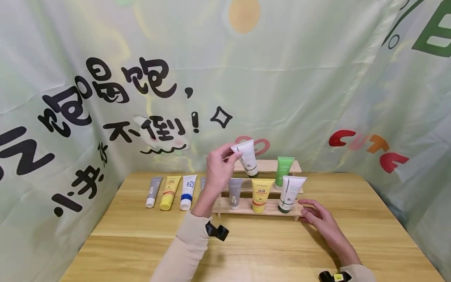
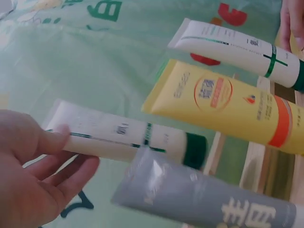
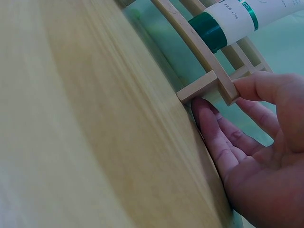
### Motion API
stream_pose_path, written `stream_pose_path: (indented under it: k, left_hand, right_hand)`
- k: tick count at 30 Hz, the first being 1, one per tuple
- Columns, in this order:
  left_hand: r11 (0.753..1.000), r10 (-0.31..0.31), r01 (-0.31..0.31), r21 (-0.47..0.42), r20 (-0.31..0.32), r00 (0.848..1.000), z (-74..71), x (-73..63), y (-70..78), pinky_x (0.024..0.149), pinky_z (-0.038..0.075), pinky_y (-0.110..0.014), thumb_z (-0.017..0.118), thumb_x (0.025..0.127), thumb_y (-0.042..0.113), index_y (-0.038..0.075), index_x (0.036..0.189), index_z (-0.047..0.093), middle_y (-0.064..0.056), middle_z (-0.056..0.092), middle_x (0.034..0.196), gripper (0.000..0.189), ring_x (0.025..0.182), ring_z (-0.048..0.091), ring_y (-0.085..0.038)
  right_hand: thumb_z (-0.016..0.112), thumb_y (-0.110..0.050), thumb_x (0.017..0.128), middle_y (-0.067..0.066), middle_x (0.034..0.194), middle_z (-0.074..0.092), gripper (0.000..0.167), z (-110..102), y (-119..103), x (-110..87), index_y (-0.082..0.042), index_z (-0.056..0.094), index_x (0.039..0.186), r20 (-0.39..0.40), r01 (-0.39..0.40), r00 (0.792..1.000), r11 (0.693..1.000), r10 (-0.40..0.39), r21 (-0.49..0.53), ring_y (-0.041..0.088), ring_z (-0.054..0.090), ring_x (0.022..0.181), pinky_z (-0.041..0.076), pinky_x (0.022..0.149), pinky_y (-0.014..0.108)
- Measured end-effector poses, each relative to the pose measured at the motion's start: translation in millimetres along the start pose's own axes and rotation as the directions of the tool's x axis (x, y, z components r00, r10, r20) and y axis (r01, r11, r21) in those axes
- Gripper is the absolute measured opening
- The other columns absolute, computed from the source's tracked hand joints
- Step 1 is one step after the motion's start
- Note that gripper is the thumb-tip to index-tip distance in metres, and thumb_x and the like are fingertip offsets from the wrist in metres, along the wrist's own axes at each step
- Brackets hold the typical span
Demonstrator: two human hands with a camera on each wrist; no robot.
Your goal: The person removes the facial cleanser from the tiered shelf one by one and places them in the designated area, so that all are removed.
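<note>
My left hand pinches a white squeeze tube by its flat sealed end, thumb against its face. The tube tilts, green cap down, at the top tier of a wooden tiered rack; whether the cap touches the wood I cannot tell. At the rack's front right corner, my right hand grips the shelf end between thumb and fingers. A grey tube, a yellow tube and another white tube stand cap-down on the front tier. Behind them, a green tube stands on the middle tier.
Left of the rack, a grey tube, a yellow tube and a white-and-blue tube stand on the wooden table. Another tube is mostly hidden behind my left wrist. A printed cloth hangs behind and beside the table.
</note>
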State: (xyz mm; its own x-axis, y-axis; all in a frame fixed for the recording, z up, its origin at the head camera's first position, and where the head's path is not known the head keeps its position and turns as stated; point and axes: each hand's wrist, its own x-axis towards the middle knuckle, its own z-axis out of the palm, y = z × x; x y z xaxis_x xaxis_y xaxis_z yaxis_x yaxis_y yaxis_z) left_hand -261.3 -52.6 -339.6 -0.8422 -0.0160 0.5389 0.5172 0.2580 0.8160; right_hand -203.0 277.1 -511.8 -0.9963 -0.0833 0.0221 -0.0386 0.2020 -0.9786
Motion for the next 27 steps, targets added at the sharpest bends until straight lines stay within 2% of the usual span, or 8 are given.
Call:
stream_pose_path:
  k: [4,8,10,14,17,19,21,27]
  left_hand:
    - [0.981,-0.046,0.018,-0.191,-0.147,0.988,-12.2,-2.0,-10.6,0.08,0.061,-0.03,0.071,0.094,-0.001,-0.006,0.11,0.071,-0.021,0.073,0.109,0.017,0.097,0.073,-0.032]
    - [0.939,-0.128,0.03,-0.343,-0.268,0.955,-28.8,-4.5,-18.7,0.084,0.06,-0.033,0.065,0.097,-0.001,-0.007,0.115,0.066,-0.022,0.069,0.114,0.018,0.101,0.07,-0.034]
    - [0.912,-0.174,0.033,-0.409,-0.313,0.934,-39.3,-6.2,-21.3,0.088,0.059,-0.035,0.062,0.1,0.001,-0.006,0.117,0.063,-0.021,0.066,0.119,0.018,0.108,0.068,-0.034]
    - [0.864,-0.271,0.033,-0.502,-0.408,0.872,-63.7,-9.7,-28.2,0.095,0.057,-0.038,0.056,0.103,0.004,0.002,0.119,0.059,-0.016,0.063,0.126,0.016,0.117,0.064,-0.029]
    - [0.841,-0.319,0.031,-0.54,-0.449,0.835,-80.6,-13.7,-36.0,0.094,0.057,-0.04,0.053,0.105,0.005,0.007,0.118,0.058,-0.012,0.063,0.125,0.014,0.117,0.062,-0.026]
    - [0.831,-0.341,0.043,-0.554,-0.448,0.826,-89.1,-17.7,-41.3,0.092,0.056,-0.038,0.051,0.106,0.007,0.008,0.119,0.057,-0.011,0.062,0.123,0.014,0.115,0.061,-0.024]
    - [0.827,-0.36,0.066,-0.559,-0.434,0.826,-94.6,-23.0,-46.1,0.088,0.055,-0.037,0.049,0.108,0.009,0.009,0.121,0.056,-0.009,0.061,0.123,0.015,0.113,0.059,-0.023]
    - [0.84,-0.385,0.125,-0.528,-0.417,0.824,-101.1,-36.1,-55.6,0.087,0.051,-0.034,0.042,0.11,0.016,0.013,0.121,0.048,-0.006,0.058,0.122,0.013,0.111,0.056,-0.02]
  right_hand:
    - [0.055,-0.023,0.108,0.028,0.143,0.049,0.047,-1,2,0.6,0.004,0.045,0.146,0.003,0.003,1.0,1.0,-0.003,0.0,0.006,0.065,0.106,0.058,0.088,0.029]
    - [0.055,-0.022,0.108,0.027,0.142,0.05,0.046,0,2,0.7,0.004,0.046,0.146,0.002,-0.006,1.0,1.0,0.006,-0.008,0.006,0.065,0.106,0.058,0.088,0.028]
    - [0.055,-0.022,0.108,0.027,0.141,0.05,0.046,0,2,0.5,0.004,0.046,0.145,0.003,-0.007,1.0,1.0,0.007,-0.011,0.006,0.065,0.106,0.058,0.088,0.028]
    - [0.055,-0.022,0.108,0.027,0.14,0.051,0.046,0,2,0.2,0.004,0.046,0.145,0.005,0.001,1.0,1.0,-0.001,-0.007,0.006,0.064,0.106,0.058,0.088,0.028]
    - [0.055,-0.023,0.108,0.027,0.138,0.053,0.046,0,2,0.2,0.003,0.046,0.146,0.005,0.003,1.0,1.0,-0.003,-0.009,0.006,0.064,0.106,0.057,0.089,0.028]
    - [0.055,-0.023,0.108,0.027,0.137,0.054,0.046,-1,1,0.3,0.003,0.046,0.146,0.004,0.003,1.0,1.0,-0.003,-0.014,0.006,0.064,0.106,0.057,0.089,0.028]
    - [0.055,-0.023,0.108,0.026,0.135,0.056,0.046,-1,1,0.2,0.003,0.046,0.145,-0.001,0.002,1.0,1.0,-0.002,-0.017,0.006,0.065,0.106,0.057,0.088,0.028]
    - [0.055,-0.022,0.108,0.025,0.134,0.056,0.046,-2,2,-1.4,0.004,0.046,0.145,-0.003,0.014,1.0,1.0,-0.014,-0.006,0.006,0.064,0.106,0.058,0.088,0.028]
